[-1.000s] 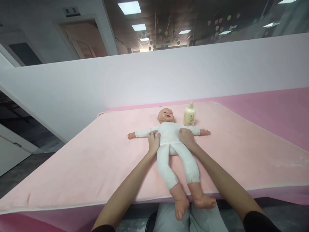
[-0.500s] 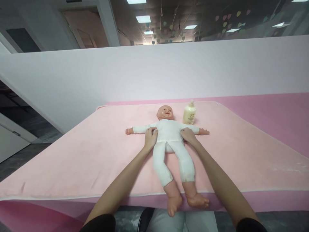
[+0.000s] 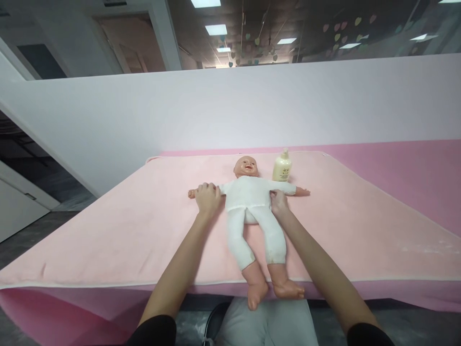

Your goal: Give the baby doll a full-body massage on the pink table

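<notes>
Left hand (image 3: pixel 208 199): curled around arm of doll (image 3: pixel 248 191)
Right hand (image 3: pixel 280 203): half-curled against doll; grip unclear
Bottle (image 3: pixel 282 168): beside doll's head

The doll (image 3: pixel 249 192) is plain white over its cloth body, its head (image 3: pixel 246 166) and feet (image 3: pixel 290 290) orange-tan. At two o'clock from its middle, the bottle (image 3: pixel 282 169) is pale yellow with small dark lettering. The blanket (image 3: pixel 126 235) beneath is an unpatterned pale peach-pink with white edging; the bench (image 3: pixel 414 185), showing past it at three o'clock, is a stronger mauve-pink. At twelve o'clock the low wall (image 3: pixel 252 110) is white; around one o'clock, hearts (image 3: pixel 357 21) come in pink, yellow and teal. Near six o'clock the trousers (image 3: pixel 288 322) are pale grey-green, and the sleeve (image 3: pixel 154 331) toward seven is black.
</notes>
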`<state>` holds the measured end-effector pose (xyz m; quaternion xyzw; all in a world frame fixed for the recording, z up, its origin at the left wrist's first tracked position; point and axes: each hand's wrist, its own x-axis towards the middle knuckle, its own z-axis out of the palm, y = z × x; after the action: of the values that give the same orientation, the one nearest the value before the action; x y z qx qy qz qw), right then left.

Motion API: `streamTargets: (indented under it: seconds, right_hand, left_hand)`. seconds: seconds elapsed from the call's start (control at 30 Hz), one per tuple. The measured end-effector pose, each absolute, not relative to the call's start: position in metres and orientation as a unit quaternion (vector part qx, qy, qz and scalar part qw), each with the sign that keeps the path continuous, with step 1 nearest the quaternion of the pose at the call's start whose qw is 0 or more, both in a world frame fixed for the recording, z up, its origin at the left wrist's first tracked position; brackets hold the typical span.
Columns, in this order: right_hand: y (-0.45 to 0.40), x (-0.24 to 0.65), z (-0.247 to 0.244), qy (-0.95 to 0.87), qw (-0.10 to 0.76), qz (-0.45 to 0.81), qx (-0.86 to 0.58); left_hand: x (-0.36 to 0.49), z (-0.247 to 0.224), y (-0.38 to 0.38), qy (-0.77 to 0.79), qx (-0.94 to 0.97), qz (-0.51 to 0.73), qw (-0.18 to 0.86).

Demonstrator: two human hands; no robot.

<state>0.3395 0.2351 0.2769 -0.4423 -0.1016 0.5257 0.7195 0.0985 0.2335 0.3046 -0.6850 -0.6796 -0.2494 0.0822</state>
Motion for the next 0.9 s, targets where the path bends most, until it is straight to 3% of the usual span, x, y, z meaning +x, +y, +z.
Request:
streamTargets:
  seconds: [0.17, 0.4, 0.57, 0.73, 0.9]
  right_hand:
    - [0.236, 0.38, 0.29, -0.007, 0.777, 0.505, -0.376]
    - [0.239, 0.428, 0.291, 0.015, 0.768, 0.493, -0.408]
    - [0.241, 0.428, 0.287, 0.024, 0.79, 0.467, -0.397]
    - [0.238, 0.424, 0.283, 0.018, 0.828, 0.432, -0.358]
    - [0.235, 0.424, 0.288, 0.021, 0.827, 0.45, -0.336]
  left_hand:
    - [0.067, 0.289, 0.248, -0.715, -0.638, -0.281, 0.042]
    - [0.047, 0.281, 0.257, -0.776, -0.527, -0.345, -0.024]
    - [0.037, 0.279, 0.265, -0.72, -0.491, -0.479, -0.104]
    - [0.04, 0.276, 0.27, -0.61, -0.28, -0.688, -0.275]
    - [0.049, 0.271, 0.269, -0.588, -0.318, -0.695, -0.266]
